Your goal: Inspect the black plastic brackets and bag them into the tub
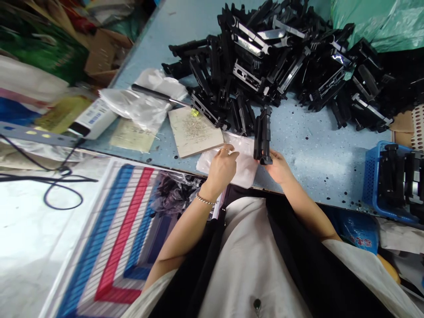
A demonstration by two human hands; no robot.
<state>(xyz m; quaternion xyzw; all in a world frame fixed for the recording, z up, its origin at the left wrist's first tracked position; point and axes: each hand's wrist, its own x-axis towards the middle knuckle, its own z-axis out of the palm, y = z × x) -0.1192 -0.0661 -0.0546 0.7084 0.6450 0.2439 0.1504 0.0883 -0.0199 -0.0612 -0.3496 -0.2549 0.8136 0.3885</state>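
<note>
My right hand (278, 167), at the table's front edge, holds the lower end of a long black plastic part (265, 134). To its left, my left hand (222, 168) is closed with fingers curled over a white plastic bag (245, 165); anything pinched in them is too small to make out. A beaded bracelet circles the left wrist. Just beyond that hand lies a pale square board (194, 137) sprinkled with small dark bits. A screwdriver (150, 93) with a black handle points toward a small yellow piece (194, 112) at the board's far edge.
A large heap of black parts with metal strips (251, 48) covers the table's far side. At right stands a blue basket (371, 176) of similar parts. Crumpled clear plastic (145, 101) and a white box (96, 118) lie left. Below is a striped woven bag (109, 247).
</note>
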